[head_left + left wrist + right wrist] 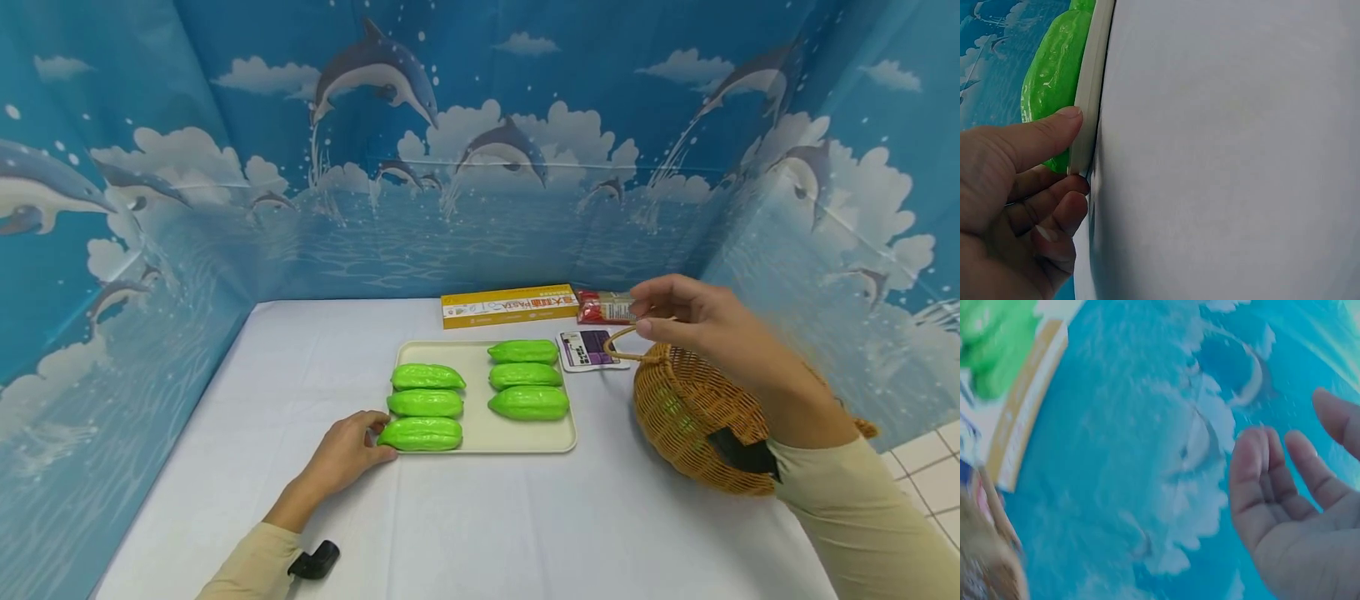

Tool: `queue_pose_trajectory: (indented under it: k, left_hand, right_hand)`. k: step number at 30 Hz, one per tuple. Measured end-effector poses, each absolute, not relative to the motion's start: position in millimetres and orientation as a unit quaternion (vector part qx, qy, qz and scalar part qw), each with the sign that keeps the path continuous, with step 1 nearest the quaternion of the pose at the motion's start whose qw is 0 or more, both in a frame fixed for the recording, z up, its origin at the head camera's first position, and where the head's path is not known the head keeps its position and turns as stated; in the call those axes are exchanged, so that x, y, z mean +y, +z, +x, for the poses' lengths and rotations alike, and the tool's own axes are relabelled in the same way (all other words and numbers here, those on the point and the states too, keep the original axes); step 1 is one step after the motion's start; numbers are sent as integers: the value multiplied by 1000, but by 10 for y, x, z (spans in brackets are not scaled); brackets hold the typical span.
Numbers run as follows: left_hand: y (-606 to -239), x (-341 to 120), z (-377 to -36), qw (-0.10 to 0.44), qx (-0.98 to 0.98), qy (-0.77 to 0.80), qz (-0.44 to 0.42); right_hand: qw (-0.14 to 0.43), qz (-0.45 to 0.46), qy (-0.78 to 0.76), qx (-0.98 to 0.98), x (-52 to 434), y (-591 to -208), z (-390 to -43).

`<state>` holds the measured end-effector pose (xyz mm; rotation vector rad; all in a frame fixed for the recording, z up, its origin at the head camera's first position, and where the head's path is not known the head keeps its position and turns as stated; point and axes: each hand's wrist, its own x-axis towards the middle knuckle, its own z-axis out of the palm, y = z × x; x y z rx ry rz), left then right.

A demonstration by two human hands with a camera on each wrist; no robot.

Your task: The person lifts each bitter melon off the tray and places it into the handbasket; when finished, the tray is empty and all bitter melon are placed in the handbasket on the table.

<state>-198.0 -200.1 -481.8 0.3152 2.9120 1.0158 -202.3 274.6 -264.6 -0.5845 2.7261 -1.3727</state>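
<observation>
My left hand (347, 450) pinches the near-left corner of the tray (480, 437) on the worktop (480, 517); my right hand (693, 321) hovers loose-fingered, holding nothing, over the basket (686, 417) handle. I'd judge steadying the tray keeps the green vegetables (420, 434) from sliding.
</observation>
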Motion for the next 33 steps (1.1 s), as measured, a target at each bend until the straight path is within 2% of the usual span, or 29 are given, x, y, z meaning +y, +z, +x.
queue_pose_trajectory:
  k: [8, 16, 23, 33]
  left_hand:
    - [-4822, -2003, -1972, 18, 940, 325, 102]
    - [-4817, -1998, -1965, 14, 940, 323, 105]
    - [-4811, -1996, -1968, 12, 940, 325, 102]
    - [-4825, -1996, -1982, 33, 933, 348, 84]
  right_hand:
    - [85, -147, -511, 842, 2314, -3237, -2173]
    - [126, -132, -515, 838, 2178, -3920, -2369]
    - [124, -143, -485, 854, 2177, -4247, -2472]
    - [98, -129, -429, 889, 2119, -4483, -2535]
